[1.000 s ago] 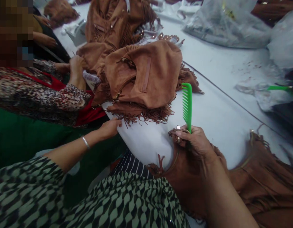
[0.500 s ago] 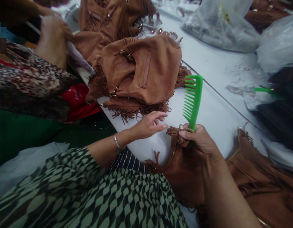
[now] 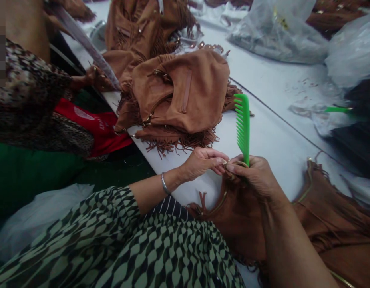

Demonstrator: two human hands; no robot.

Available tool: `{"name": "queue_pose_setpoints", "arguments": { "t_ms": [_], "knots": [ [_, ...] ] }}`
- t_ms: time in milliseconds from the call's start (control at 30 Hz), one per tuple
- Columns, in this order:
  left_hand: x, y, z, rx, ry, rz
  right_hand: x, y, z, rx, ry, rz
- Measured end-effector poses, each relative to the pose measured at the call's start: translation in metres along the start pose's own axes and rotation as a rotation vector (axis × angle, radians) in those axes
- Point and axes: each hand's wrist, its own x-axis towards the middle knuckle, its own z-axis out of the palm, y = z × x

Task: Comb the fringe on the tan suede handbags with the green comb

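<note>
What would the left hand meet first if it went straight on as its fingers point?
The left hand would meet the right hand, which pinches the brown bag and green comb; they seem nearly touching.

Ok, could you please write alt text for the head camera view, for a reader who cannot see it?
A person's right hand holds an upright green plastic wide-tooth comb while the left hand pinches the top of a brown suede fringed bag lying at the edge of a white table. A pile of similar bags lies beyond.
</note>
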Motion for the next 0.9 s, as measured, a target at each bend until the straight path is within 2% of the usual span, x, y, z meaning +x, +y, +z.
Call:
{"name": "queue_pose_setpoints", "arguments": {
  "t_ms": [100,233,300,367,467,600,667,800,900],
  "knots": [
    [-0.002,0.005,-0.006,0.254,-0.027,0.142,0.001,-0.001,0.0,-0.058,-0.025,0.009],
    [-0.003,0.021,-0.018,0.957,-0.094,0.501,0.006,0.0,0.003,-0.138,-0.053,0.014],
    [-0.001,0.029,-0.022,1.212,-0.162,0.535,0.008,0.0,0.007,-0.244,-0.052,-0.022],
    [0.002,0.033,-0.024,1.337,-0.191,0.475,0.009,-0.001,0.013,-0.391,-0.025,-0.091],
    [0.007,0.032,-0.024,1.278,-0.187,0.371,0.007,-0.003,0.021,-0.646,0.048,-0.199],
    [0.011,0.024,-0.024,0.961,-0.072,0.261,0.002,-0.001,0.029,-0.833,0.122,-0.27],
    [0.011,0.02,-0.025,0.776,-0.084,0.13,0.002,0.002,0.03,-0.811,0.114,-0.274],
    [0.01,0.02,-0.029,0.476,-0.145,-0.249,0.003,0.003,0.027,-0.673,0.034,-0.213],
    [0.007,0.023,-0.03,0.303,-0.16,-0.355,0.004,0.004,0.02,-0.503,-0.031,-0.183]
  ]
}}
